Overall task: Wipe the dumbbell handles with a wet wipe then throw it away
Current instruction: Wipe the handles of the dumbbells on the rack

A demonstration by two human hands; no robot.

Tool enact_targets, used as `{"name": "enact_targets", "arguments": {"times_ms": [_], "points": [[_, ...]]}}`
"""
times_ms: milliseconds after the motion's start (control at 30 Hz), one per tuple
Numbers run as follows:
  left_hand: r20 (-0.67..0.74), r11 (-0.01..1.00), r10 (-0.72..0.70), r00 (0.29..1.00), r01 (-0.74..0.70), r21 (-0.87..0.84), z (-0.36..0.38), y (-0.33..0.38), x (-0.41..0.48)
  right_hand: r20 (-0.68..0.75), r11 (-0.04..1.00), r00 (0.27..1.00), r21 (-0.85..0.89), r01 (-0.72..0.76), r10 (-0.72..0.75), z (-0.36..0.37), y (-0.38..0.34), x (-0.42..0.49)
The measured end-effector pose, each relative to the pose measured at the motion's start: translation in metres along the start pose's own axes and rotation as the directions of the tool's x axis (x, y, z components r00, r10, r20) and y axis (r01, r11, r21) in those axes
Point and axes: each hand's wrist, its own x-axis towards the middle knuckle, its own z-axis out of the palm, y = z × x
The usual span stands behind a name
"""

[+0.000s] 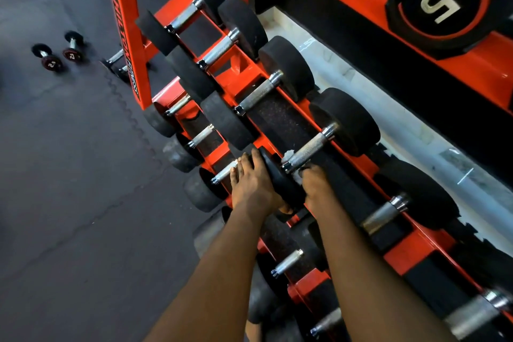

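The dumbbell handle [311, 148] being cleaned lay on the top tier of the orange rack [122, 36], its knurled steel bar running up and away from the person, between two black ends. The left hand [249, 189] gripped the near rubber head [277, 175], fingers laid over its outer face and thumb hooked round its lower edge, which looked like a brace against rolling. The right hand [316, 189] was curled under the near end of the bar with the white wet wipe [288, 153] bunched in its fingers, a corner of it showing just above the collar. Most of the bar beyond the wipe was bare, so the stroke seemed to be at its start. To do it well, the wipe should wrap the bar as fully as the cradle allows and be drawn the whole way to the far collar, with a twist of the wrist so the knurling is reached on the underside too; the bracing hand should keep the weight from turning or sliding in its cradle. Other handles on the tiers above and below lay uncovered, and whether any had been wiped could not be told. No bin was in view, only two small dumbbells [45, 57] on the dark floor to the left.
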Motion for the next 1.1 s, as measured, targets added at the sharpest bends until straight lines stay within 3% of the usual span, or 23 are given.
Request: {"name": "enact_targets", "arguments": {"times_ms": [100, 167, 367, 500, 600, 700, 800, 867, 933, 1000, 1067, 1100], "points": [[0.0, 1.0, -0.003, 1.0, 0.003, -0.001, 0.001, -0.003, -0.001, -0.111, 0.974, 0.984, -0.199, 0.113, -0.137, -0.011, 0.02, -0.016], [0.003, 1.0, 0.003, 1.0, -0.003, -0.01, 0.001, -0.003, -0.001, -0.115, 0.966, 0.976, -0.204, 0.16, -0.186, -0.013, 0.026, -0.014], [-0.003, 1.0, -0.006, 1.0, 0.006, -0.016, 0.0, 0.0, -0.001, -0.017, 0.982, 0.999, -0.188, 0.033, -0.037, -0.002, 0.014, 0.011], [-0.009, 1.0, -0.001, 1.0, 0.001, -0.023, 0.001, -0.001, -0.001, -0.077, 0.934, 0.978, -0.319, 0.161, -0.195, -0.011, 0.024, -0.005], [-0.003, 1.0, 0.003, 1.0, -0.003, -0.016, 0.002, -0.003, 0.0, 0.0, 0.868, 0.952, -0.41, 0.28, -0.308, -0.025, 0.02, -0.013], [-0.002, 1.0, 0.0, 1.0, 0.0, -0.014, 0.002, -0.003, -0.001, 0.057, 0.637, 0.843, -0.628, 0.447, -0.535, -0.031, -0.01, -0.034], [-0.008, 1.0, 0.004, 1.0, -0.004, -0.019, 0.002, -0.002, 0.0, 0.114, 0.34, 0.605, -0.738, 0.583, -0.788, -0.031, -0.035, -0.033], [-0.01, 1.0, 0.002, 1.0, -0.002, -0.018, 0.002, -0.003, 0.0, 0.368, 0.087, 0.536, -0.76, 0.645, -0.76, -0.029, -0.033, -0.022], [-0.011, 1.0, 0.001, 1.0, -0.001, -0.006, 0.003, -0.003, 0.0, 0.629, -0.195, 0.495, -0.714, 0.672, -0.599, -0.032, -0.019, -0.013], [-0.003, 1.0, -0.002, 1.0, 0.002, -0.005, 0.002, -0.003, 0.001, 0.749, -0.293, 0.506, -0.644, 0.706, -0.427, -0.037, -0.016, -0.015], [-0.005, 1.0, -0.004, 1.0, 0.004, -0.007, 0.002, -0.003, 0.0, 0.795, -0.385, 0.46, -0.598, 0.703, -0.395, -0.041, -0.03, -0.013], [-0.006, 1.0, 0.0, 1.0, 0.0, -0.005, 0.002, -0.003, 0.0, 0.78, -0.408, 0.481, -0.621, 0.669, -0.4, -0.043, -0.038, -0.009]]}}
